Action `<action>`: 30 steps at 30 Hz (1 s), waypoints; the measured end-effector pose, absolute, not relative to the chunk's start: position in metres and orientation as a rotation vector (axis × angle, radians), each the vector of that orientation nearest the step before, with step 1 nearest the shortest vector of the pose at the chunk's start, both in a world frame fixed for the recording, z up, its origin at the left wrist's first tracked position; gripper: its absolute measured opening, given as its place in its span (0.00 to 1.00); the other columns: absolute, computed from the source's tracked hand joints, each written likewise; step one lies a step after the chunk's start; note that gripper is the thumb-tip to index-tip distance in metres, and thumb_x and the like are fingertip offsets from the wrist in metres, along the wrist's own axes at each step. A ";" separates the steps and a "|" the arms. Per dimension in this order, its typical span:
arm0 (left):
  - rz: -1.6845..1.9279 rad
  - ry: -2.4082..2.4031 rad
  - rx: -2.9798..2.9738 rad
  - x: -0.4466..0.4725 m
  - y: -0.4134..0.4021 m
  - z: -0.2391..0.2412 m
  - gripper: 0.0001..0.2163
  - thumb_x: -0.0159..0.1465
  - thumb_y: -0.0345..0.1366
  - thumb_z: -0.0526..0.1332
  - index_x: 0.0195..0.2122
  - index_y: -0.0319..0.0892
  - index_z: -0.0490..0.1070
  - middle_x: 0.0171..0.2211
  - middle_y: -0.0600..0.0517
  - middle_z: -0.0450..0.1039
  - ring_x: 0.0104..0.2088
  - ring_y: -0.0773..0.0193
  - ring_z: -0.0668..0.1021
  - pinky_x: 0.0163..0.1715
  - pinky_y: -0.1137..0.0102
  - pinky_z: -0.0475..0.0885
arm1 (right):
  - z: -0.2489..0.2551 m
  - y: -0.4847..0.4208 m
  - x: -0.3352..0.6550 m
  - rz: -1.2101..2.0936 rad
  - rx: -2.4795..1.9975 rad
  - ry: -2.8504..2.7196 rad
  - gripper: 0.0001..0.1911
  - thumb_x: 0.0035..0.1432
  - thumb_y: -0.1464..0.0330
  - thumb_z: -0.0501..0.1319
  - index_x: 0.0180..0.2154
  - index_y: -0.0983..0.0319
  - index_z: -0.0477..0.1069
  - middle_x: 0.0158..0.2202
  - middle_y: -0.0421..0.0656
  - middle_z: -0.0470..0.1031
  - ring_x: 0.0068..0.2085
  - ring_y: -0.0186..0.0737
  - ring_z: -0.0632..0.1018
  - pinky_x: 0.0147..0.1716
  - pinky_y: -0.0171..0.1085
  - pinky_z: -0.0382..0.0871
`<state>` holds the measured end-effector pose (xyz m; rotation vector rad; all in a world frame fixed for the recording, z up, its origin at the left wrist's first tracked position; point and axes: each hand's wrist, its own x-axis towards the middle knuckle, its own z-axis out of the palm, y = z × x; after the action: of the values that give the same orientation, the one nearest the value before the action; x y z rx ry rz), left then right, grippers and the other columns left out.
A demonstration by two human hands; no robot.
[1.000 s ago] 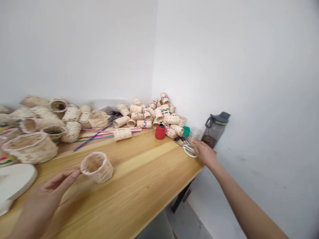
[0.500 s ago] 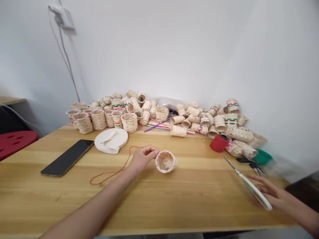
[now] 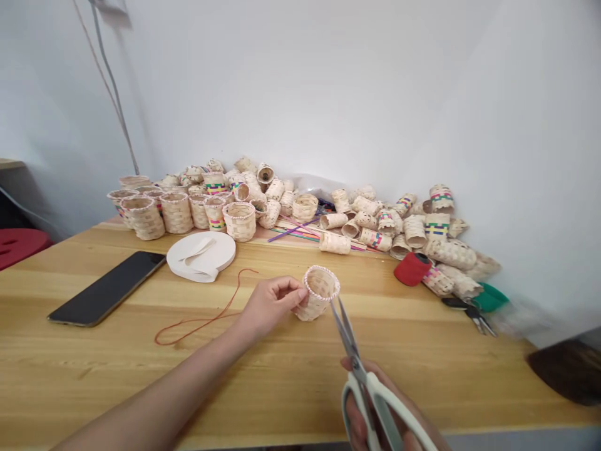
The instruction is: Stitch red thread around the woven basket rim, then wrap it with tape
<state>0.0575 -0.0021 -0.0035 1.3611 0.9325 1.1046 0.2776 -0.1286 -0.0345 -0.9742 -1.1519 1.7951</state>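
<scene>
My left hand point(image 3: 271, 303) pinches the rim of a small woven basket point(image 3: 319, 293) with a pink-edged rim, held just above the wooden table point(image 3: 141, 369). My right hand point(image 3: 375, 419), low at the frame's bottom edge, grips white-handled scissors point(image 3: 361, 369). Their blades are slightly apart and point up at the basket's right side, almost touching it. A red thread point(image 3: 206, 313) trails across the table from near my left hand.
A heap of small woven baskets point(image 3: 291, 207) lines the back wall. A red thread spool point(image 3: 412, 269), keys point(image 3: 469, 310), a green cap point(image 3: 491, 297), a white tape roll point(image 3: 201, 255) and a black phone point(image 3: 107, 288) lie on the table. A red stool point(image 3: 19, 244) stands at left.
My right hand picked the scissors up from the right edge and brought them in front of me, blades toward the basket. My left hand lifted and turned the basket upright.
</scene>
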 end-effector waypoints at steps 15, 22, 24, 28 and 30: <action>1.063 0.946 1.364 0.057 -0.002 -0.004 0.13 0.53 0.44 0.63 0.26 0.38 0.72 0.25 0.50 0.76 0.27 0.65 0.76 0.29 0.71 0.71 | -0.016 -0.093 0.256 1.779 -1.094 -1.279 0.34 0.51 0.45 0.62 0.51 0.60 0.62 0.28 0.39 0.65 0.21 0.26 0.65 0.18 0.26 0.56; 1.070 0.933 1.421 0.058 -0.002 -0.006 0.12 0.53 0.44 0.64 0.24 0.38 0.71 0.23 0.51 0.73 0.26 0.66 0.73 0.29 0.72 0.68 | -0.019 -0.082 0.251 1.780 -1.080 -1.278 0.34 0.49 0.45 0.63 0.51 0.60 0.62 0.27 0.38 0.63 0.20 0.27 0.64 0.16 0.27 0.56; 1.080 0.918 1.442 0.058 -0.002 -0.006 0.12 0.54 0.43 0.63 0.24 0.38 0.71 0.23 0.52 0.72 0.25 0.67 0.72 0.28 0.72 0.67 | -0.019 -0.081 0.248 1.748 -1.066 -1.267 0.34 0.50 0.46 0.62 0.50 0.60 0.62 0.27 0.38 0.63 0.20 0.27 0.63 0.16 0.26 0.56; 1.076 0.874 1.486 0.056 -0.002 -0.006 0.13 0.56 0.44 0.61 0.25 0.37 0.70 0.22 0.53 0.70 0.24 0.68 0.69 0.26 0.73 0.65 | -0.015 -0.080 0.242 1.692 -1.038 -1.272 0.32 0.51 0.46 0.61 0.49 0.61 0.63 0.27 0.38 0.64 0.20 0.26 0.64 0.17 0.26 0.55; 1.077 0.879 1.533 0.054 -0.002 -0.006 0.13 0.57 0.43 0.60 0.24 0.38 0.70 0.21 0.54 0.67 0.24 0.69 0.68 0.25 0.74 0.63 | -0.014 -0.079 0.241 1.695 -1.022 -1.274 0.31 0.51 0.46 0.62 0.48 0.61 0.63 0.26 0.38 0.64 0.20 0.26 0.64 0.16 0.26 0.54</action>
<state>0.0544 -0.0022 -0.0057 1.5326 0.8790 1.0772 0.2414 -0.0789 -0.0136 -1.0219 -1.2739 1.6951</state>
